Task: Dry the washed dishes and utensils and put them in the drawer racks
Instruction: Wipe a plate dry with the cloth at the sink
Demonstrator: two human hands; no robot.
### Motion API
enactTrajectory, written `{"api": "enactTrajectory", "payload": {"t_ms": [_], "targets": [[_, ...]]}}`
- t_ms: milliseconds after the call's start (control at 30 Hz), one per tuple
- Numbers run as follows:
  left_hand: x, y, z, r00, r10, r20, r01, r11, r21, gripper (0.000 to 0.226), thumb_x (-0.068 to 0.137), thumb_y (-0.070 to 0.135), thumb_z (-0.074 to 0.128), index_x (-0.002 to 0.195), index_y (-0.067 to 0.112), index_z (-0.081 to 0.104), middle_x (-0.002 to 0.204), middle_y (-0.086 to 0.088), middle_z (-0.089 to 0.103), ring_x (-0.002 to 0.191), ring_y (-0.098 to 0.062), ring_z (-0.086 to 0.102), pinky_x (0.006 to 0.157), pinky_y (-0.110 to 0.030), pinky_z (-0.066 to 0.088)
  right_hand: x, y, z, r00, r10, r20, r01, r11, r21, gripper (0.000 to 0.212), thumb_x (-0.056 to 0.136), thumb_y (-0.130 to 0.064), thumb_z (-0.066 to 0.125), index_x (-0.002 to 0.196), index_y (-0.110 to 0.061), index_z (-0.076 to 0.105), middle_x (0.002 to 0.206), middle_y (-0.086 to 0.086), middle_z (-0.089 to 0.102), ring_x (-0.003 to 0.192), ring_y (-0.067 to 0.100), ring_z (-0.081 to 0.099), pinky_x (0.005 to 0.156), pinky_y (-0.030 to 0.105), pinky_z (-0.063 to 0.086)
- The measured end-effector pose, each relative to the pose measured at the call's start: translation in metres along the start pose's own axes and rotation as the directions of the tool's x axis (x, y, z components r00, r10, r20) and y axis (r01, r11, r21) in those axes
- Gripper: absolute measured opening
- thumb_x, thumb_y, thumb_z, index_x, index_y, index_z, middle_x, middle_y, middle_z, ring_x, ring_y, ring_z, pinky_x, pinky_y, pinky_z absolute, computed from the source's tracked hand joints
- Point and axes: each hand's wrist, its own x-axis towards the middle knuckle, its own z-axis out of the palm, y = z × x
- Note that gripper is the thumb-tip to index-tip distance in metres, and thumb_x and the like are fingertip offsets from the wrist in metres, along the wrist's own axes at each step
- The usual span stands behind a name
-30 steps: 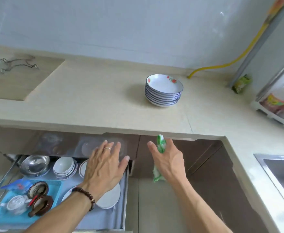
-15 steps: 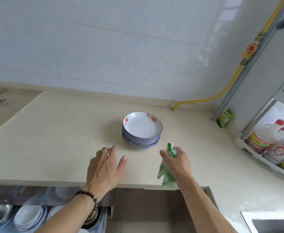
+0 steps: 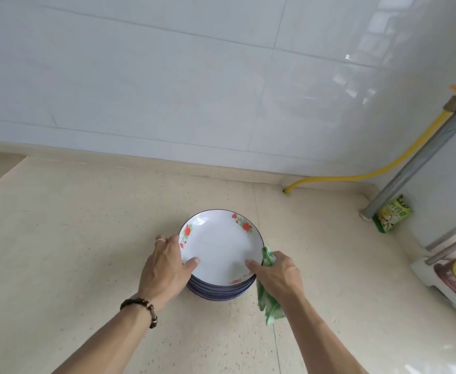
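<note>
Two bare forearms reach in from the bottom edge; beaded bracelet on the left wrist, ring on a left finger. Left hand grasps the left rim of the top plate, thumb lying inside the well, other fingers curled over the outer edge. Right hand takes the right rim the same way, thumb on the inner face, and it also keeps a green-and-white cloth bunched in the palm, tail hanging below the wrist toward the bench. So both hands are clenched on something, neither released. Top plate is white, dark rim line, red flower prints, and sits on a stack of plates with blue-striped sides, mid-bench, near the front. Drawer racks not in view here. Far right: green packet leaning by a grey pipe, yellow hose running along the base of the tiled wall, bottles at the right edge, cut off.

Risks, my read: plates may be wet, so the top one could stick to the one under and drag it up, then drop it. Thumb-only pinch on a glossy rim could slip. Cloth sandwiched at the right rim could weaken that grip, or the hanging tail could snag the stack on lift. Tilting the lift could shift the pile sideways
</note>
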Motion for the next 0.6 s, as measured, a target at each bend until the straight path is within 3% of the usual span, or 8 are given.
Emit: {"api": "enactTrajectory", "payload": {"t_ms": [233, 400, 533, 600], "targets": [[0.013, 0.002, 0.006, 0.997, -0.074, -0.007, 0.074, 0.997, 0.015, 0.035, 0.080, 0.022, 0.069, 0.112, 0.015, 0.057, 0.113, -0.006, 0.059, 0.088, -0.020, 0.042, 0.075, -0.029, 0.036, 0.010, 0.000, 0.002, 0.998, -0.015, 0.054, 0.016, 1.000, -0.020, 0.028, 0.082, -0.037, 0.074, 0.102, -0.023, 0.061, 0.081, -0.001, 0.067, 0.074, 0.017, 0.066, 0.066, 0.031, 0.056], [0.009, 0.010, -0.001, 0.995, -0.097, 0.020, 0.097, 0.995, 0.000, 0.036, 0.080, 0.018, 0.068, 0.113, 0.015, 0.054, 0.109, -0.007, 0.056, 0.091, -0.022, 0.045, 0.077, -0.029, 0.039, 0.011, -0.002, -0.001, 0.997, -0.007, 0.077, 0.005, 0.999, 0.033, 0.025, 0.082, -0.031, 0.075, 0.102, -0.021, 0.063, 0.086, 0.005, 0.070, 0.075, 0.021, 0.068, 0.060, 0.029, 0.055], [0.011, 0.015, -0.010, 0.999, -0.032, 0.016, 0.033, 0.997, -0.076, 0.041, 0.082, 0.012, 0.065, 0.121, 0.012, 0.053, 0.114, -0.009, 0.055, 0.100, -0.023, 0.048, 0.084, -0.032, 0.047, 0.006, 0.001, 0.001, 0.997, 0.008, 0.075, -0.017, 0.993, 0.117, 0.026, 0.079, -0.028, 0.076, 0.100, -0.020, 0.066, 0.085, 0.006, 0.072, 0.077, 0.024, 0.071, 0.070, 0.038, 0.061], [0.009, 0.022, -0.013, 1.000, -0.001, 0.009, 0.002, 0.995, -0.098, 0.044, 0.082, 0.010, 0.065, 0.124, 0.013, 0.051, 0.116, -0.009, 0.055, 0.097, -0.019, 0.045, 0.082, -0.030, 0.047, 0.002, 0.002, 0.000, 0.998, 0.029, 0.059, -0.040, 0.978, 0.206, 0.032, 0.078, -0.025, 0.077, 0.107, -0.018, 0.067, 0.084, 0.007, 0.073, 0.075, 0.025, 0.072, 0.066, 0.038, 0.062]]}}
